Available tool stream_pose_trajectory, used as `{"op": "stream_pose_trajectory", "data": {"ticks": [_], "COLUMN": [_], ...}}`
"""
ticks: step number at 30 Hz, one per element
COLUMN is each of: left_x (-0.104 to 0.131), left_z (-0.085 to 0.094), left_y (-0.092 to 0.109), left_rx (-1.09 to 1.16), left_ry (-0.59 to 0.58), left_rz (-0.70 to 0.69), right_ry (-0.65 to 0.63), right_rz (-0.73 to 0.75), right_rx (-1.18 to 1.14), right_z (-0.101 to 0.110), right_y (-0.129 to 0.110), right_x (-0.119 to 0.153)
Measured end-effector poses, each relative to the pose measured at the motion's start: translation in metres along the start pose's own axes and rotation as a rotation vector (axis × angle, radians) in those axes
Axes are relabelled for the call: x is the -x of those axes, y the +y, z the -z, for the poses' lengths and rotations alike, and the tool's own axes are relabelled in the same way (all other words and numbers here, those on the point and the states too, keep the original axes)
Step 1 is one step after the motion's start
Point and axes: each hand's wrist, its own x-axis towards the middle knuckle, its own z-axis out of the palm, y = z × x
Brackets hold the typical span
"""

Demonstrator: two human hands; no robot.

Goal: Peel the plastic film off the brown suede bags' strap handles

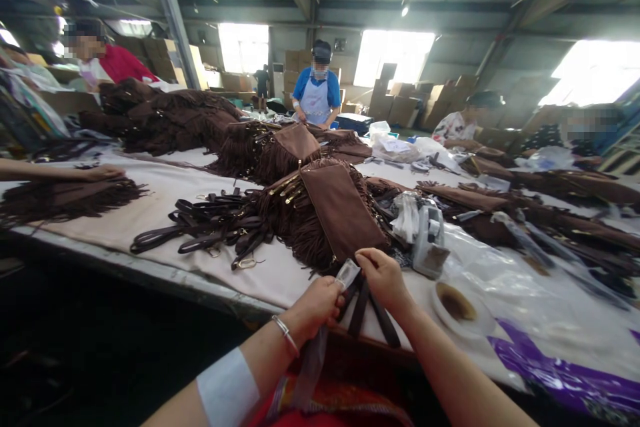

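- Gripping a small clear plastic piece [347, 273] in the left hand [325, 303], right at the near edge of the pale-covered table [285, 283].
- Holding the right hand [383, 277] just beside that piece, with thumb and finger curled in close; too small to make out, so can't tell whether pinching anything.
- Got a translucent strip [311, 363] dangling below the left hand on the near side.
- Got dark flat straps [359, 310] lying under and between both hands.
- Just beyond the hands, showing a brown fringed bag [343, 207], flat panel up, atop more fringe.
- To the left of that, seeing a tangle of dark looped straps [200, 220] with metal fittings.
- To the right, spotting a tape dispenser [429, 240], then a round roll [455, 301] and some purple plastic [545, 360] nearer.
- Far left, noticing a co-worker's hand [105, 172] resting on another fringed brown piece [70, 199].
- Farther back, making out a person in blue [315, 93] wearing a pale apron.
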Motion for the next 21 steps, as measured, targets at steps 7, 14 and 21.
{"op": "stream_pose_trajectory", "data": {"ticks": [7, 14, 21], "left_x": [0.000, -0.009, -0.009], "left_z": [-0.001, 0.004, -0.002], "left_y": [-0.005, -0.019, -0.021], "left_rx": [0.023, -0.454, -0.219], "left_ry": [-0.014, 0.214, 0.148], "left_rz": [-0.022, -0.331, -0.203], "right_ry": [-0.319, -0.381, -0.436], "right_rz": [0.484, 0.576, 0.734], "right_rx": [0.396, 0.548, 0.547], "right_z": [0.015, 0.002, 0.005], "right_y": [-0.013, -0.017, -0.012], "right_x": [0.009, -0.002, -0.011]}}
